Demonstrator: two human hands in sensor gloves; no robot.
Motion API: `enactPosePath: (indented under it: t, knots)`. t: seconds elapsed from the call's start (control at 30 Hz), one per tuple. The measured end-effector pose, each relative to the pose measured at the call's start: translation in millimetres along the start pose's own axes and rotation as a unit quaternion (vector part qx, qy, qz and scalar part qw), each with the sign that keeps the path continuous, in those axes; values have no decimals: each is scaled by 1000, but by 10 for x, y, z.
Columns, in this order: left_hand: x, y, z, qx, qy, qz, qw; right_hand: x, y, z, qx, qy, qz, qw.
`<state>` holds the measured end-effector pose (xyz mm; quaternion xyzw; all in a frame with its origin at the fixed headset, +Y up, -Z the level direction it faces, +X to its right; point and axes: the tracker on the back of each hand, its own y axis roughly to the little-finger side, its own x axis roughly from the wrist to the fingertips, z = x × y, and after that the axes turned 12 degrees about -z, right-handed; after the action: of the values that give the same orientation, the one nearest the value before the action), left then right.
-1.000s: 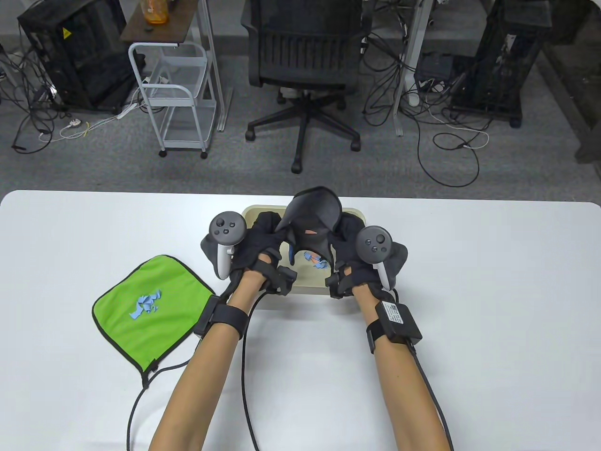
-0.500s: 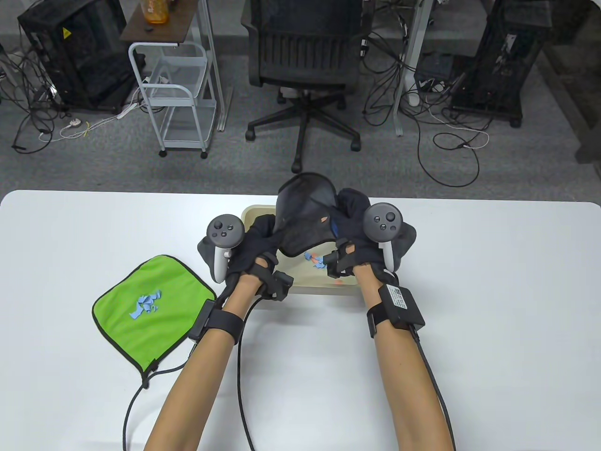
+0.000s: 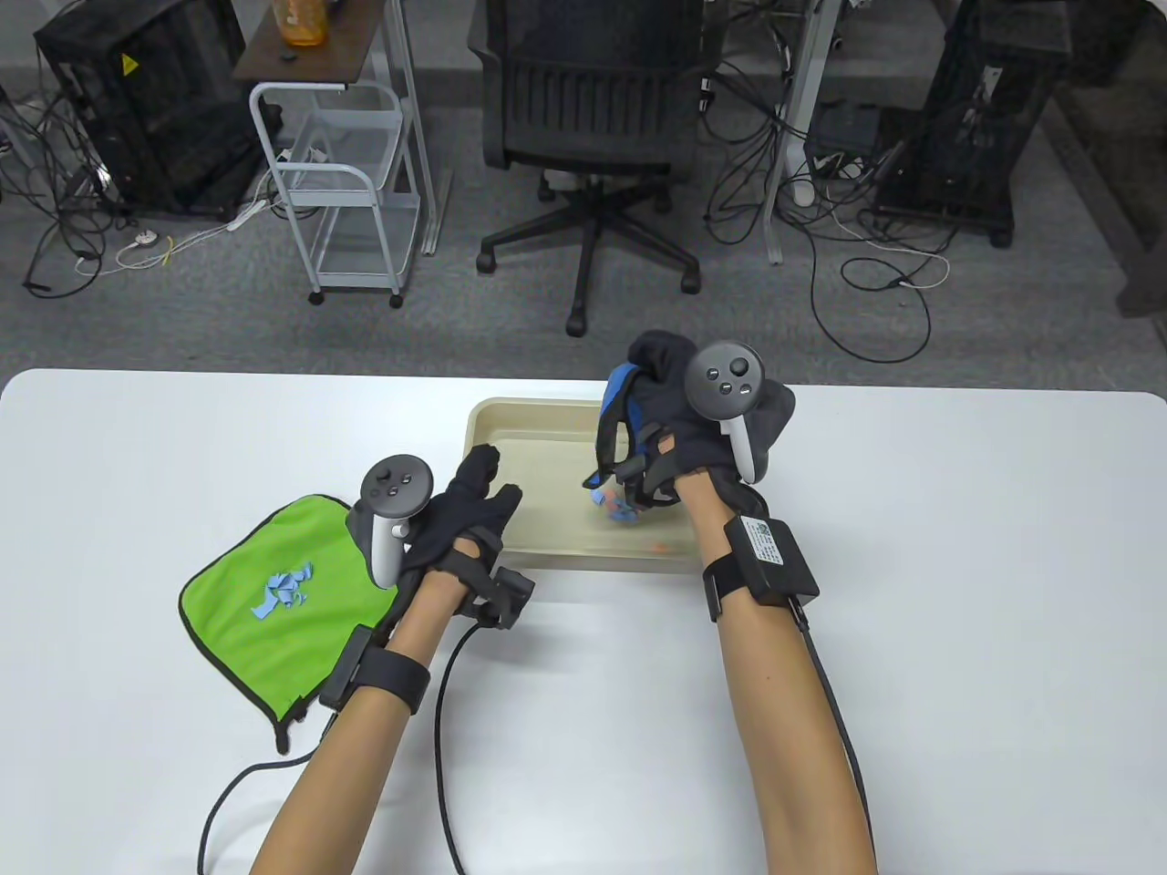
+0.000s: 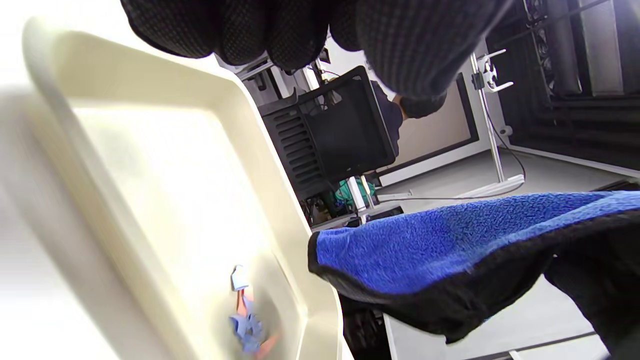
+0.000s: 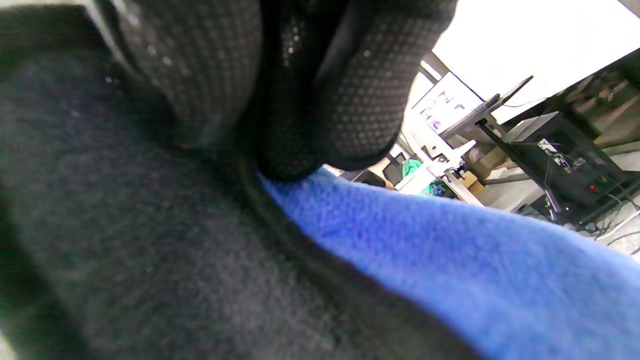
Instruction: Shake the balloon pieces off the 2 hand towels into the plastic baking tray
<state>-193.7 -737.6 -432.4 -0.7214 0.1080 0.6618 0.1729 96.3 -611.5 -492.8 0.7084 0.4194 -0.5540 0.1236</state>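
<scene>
My right hand [image 3: 649,444] grips a bunched hand towel [image 3: 616,394], blue on one side and black on the other, above the right half of the cream plastic baking tray [image 3: 533,406]. Blue balloon pieces [image 3: 616,507] and an orange one lie on the tray floor below it. My left hand [image 3: 493,479] hovers with straight fingers over the tray's left edge, holding nothing. A green hand towel [image 3: 314,638] lies flat at the left with blue balloon pieces [image 3: 283,592] on it. The left wrist view shows the tray [image 4: 165,190], pieces [image 4: 246,322] and hanging towel [image 4: 450,240]; the right fingers [image 5: 345,100] pinch the towel [image 5: 450,260].
The white table [image 3: 957,547] reaches to both sides. Glove cables [image 3: 447,693] trail across its front. Beyond the far edge stand an office chair [image 3: 593,118] and a white wire cart [image 3: 337,182].
My left hand let go of the blue-black towel and drew back to the left. The right hand bunched the towel and lifted it to the right; the pieces now lie in the tray.
</scene>
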Motion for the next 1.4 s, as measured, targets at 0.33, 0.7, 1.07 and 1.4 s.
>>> enactPosePath:
  t: [0.33,0.7,1.07,1.4]
  knots:
    - [-577,-121,-60,54,102,-81,990,-49,33,-46,-5,-1,-7,1000]
    - [-1161,36,-330,171,217,-93,957,-87,25,-66,-12,-12,-23,1000]
    - [-1151,83,-348,160,216,-92,959,-153,53,-586,-19,26,-11,999]
    - [-1144,86,-315,159,213,-91,960,-300,532,-1392,-72,72,33,994]
